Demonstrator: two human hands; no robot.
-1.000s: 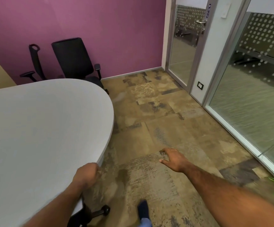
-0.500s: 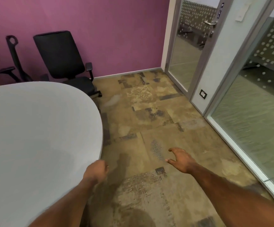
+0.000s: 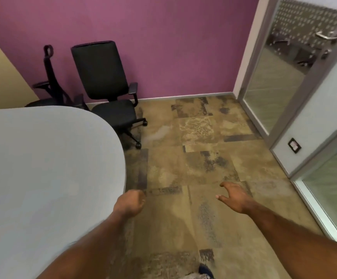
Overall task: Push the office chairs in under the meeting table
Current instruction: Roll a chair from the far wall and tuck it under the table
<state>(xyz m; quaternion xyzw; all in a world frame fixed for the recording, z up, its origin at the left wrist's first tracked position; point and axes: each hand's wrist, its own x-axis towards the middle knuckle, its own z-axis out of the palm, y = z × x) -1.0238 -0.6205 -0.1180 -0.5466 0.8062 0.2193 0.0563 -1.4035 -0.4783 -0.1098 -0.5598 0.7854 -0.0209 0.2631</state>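
The grey rounded meeting table [image 3: 43,168] fills the left of the view. A black office chair [image 3: 103,81] stands at its far curved end, back towards the purple wall, seat facing the table and partly beside its edge. A second black chair [image 3: 52,85], seen side-on with a headrest, stands to its left behind the table. My left hand [image 3: 130,204] hangs curled into a loose fist just off the table's right edge, holding nothing. My right hand [image 3: 234,197] floats over the carpet with fingers spread, empty. Both hands are well short of the chairs.
Patterned brown carpet [image 3: 193,158] stretches ahead to the purple wall. A glass door [image 3: 280,77] with a metal handle and glass partitions [image 3: 328,178] line the right side. My shoe tip [image 3: 205,270] shows at the bottom.
The view has moved forward along the table's end and the two chairs now look closer. My left hand has left the table edge, and a chair base seen below it earlier is out of view.
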